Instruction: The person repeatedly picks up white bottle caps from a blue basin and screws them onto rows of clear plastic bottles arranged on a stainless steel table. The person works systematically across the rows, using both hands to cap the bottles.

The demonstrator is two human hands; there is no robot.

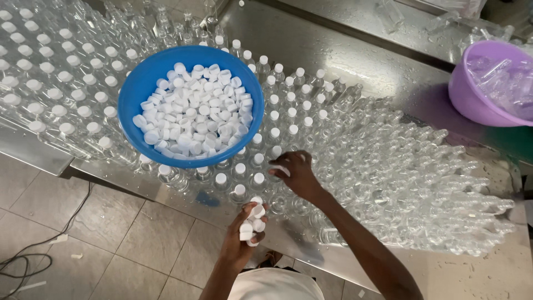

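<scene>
Head view, looking down on a steel counter packed with small clear plastic bottles. Toward the counter's left end stand capped bottles in tight upright rows, each with a white cap. Just right of them a blue bowl rests on top of the bottles near the front edge, heaped with loose white caps. More capped bottles ring the bowl on its right and front sides.

Below the bowl, just off the counter's front edge and above the tiled floor, the left hand is clenched around a small clutch of white caps, several poking out past the fingers. Up and to the right of it, the right hand reaches over the bottles at the front edge, its fingertips pinching a single white cap right at the line where capped bottles give way to open ones.

Right of that hand, uncapped bottles fill the counter in dense rows, leaning over toward the right end. At the far right corner sits a purple bowl holding clear plastic pieces; what they are I cannot tell. A dark cable lies on the floor at lower left.
</scene>
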